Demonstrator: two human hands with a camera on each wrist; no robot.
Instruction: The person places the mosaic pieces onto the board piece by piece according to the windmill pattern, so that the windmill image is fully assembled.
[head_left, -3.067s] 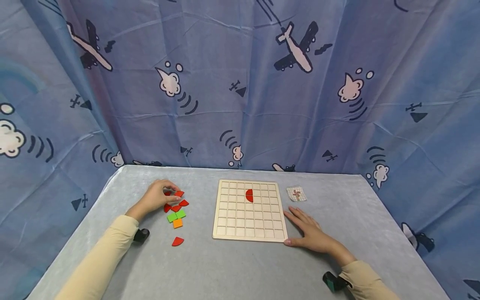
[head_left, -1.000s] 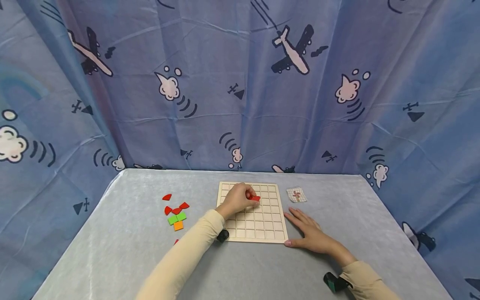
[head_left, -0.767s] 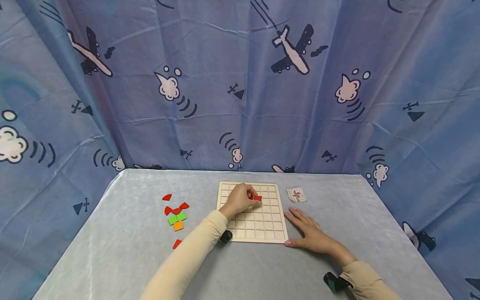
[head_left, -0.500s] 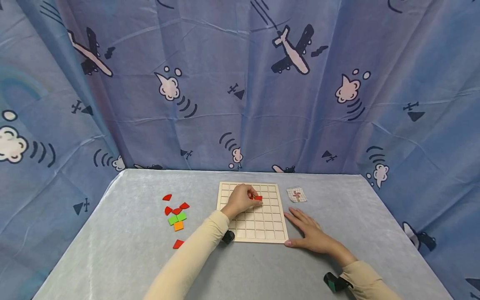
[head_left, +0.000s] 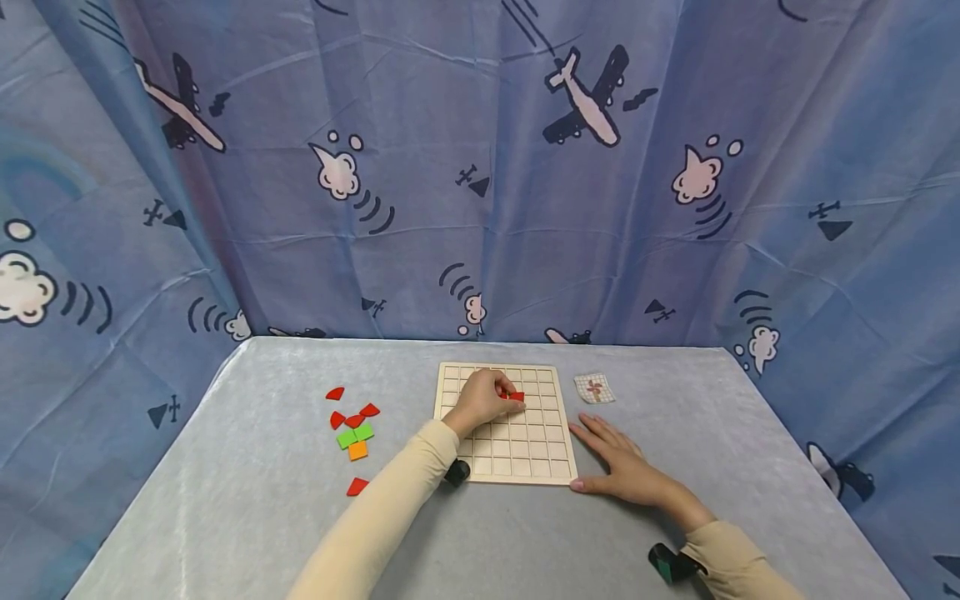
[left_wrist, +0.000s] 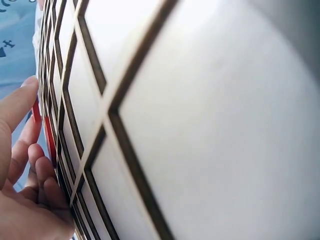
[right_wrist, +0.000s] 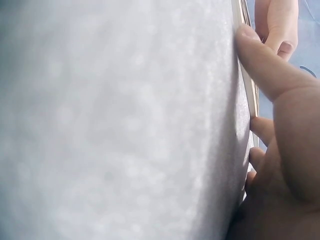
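Observation:
Over the upper middle of a square wooden grid board [head_left: 517,457], my left hand [head_left: 480,402] pinches a red quarter-circle tile [head_left: 517,397] between thumb and fingers. In the left wrist view a red tile [left_wrist: 35,110] shows at the fingertips, and another red tile [left_wrist: 50,137] lies flat in the grid; the hand partly covers both. My right hand [head_left: 621,468] lies on the table with fingers spread. Its thumb and fingertips touch the board's right edge, as the right wrist view of the wooden rim [right_wrist: 248,87] also shows.
Left of the board lie several loose red quarter-circle tiles [head_left: 354,422], two green squares [head_left: 363,432] and an orange square [head_left: 358,451]. One red tile [head_left: 357,486] lies nearer the front. A small pattern card [head_left: 595,388] sits right of the board. A patterned curtain [head_left: 480,208] hangs behind.
My left hand has gone from the loose tiles at the left to the board, carrying a red tile. Over the last half second it has hardly moved. The right hand has stayed in place.

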